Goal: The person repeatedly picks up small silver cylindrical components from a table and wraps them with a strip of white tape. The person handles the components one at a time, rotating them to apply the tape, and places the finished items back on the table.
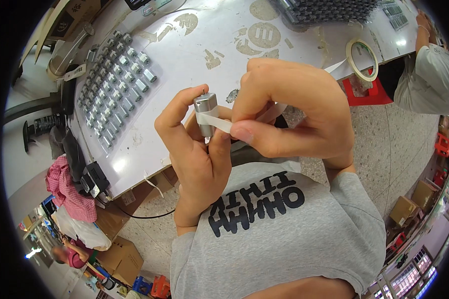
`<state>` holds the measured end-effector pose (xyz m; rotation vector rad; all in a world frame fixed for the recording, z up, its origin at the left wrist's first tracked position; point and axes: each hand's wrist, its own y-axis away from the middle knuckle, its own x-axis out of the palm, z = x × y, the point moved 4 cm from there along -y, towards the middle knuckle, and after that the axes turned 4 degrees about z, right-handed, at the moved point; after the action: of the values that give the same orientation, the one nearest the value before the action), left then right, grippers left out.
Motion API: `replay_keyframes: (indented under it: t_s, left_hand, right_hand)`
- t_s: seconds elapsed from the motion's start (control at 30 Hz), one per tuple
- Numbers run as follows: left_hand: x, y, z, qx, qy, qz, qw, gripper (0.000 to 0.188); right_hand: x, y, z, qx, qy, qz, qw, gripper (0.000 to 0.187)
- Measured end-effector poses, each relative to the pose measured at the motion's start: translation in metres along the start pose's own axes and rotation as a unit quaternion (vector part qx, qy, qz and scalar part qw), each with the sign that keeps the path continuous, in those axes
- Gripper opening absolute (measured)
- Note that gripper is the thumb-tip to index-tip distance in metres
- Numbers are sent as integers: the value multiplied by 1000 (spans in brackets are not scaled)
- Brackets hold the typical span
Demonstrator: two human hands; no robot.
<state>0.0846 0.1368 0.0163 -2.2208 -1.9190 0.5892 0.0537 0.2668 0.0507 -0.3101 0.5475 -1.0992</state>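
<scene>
Miniature motor (205,103) sits gripped in my left fingers (218,150), likely to leave its side free for the white tape (216,121) my right fingers (259,137) pinch.

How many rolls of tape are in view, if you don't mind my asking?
1: the cream tape roll, by the table edge, up and to the right of the right hand. Others may be hidden.

silver motor (205,102) in left grip (192,149), white tape (217,123) in right grip (304,109)
</scene>
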Motion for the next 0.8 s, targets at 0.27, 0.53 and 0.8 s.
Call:
replay_keyframes:
  t_s: [0.27,0.53,0.8]
  left_hand:
    - [-2,6,0,-57,-24,-16,998,42]
    - [-1,8,6,-15,80,-66,994,57]
    - [4,2,2,-24,106,-40,993,55]
  right_hand:
    - [1,1,-9,103,-87,6,991,7]
    - [5,0,-13,163,-144,14,976,7]
    - [5,1,-15,138,-122,48,982,9]
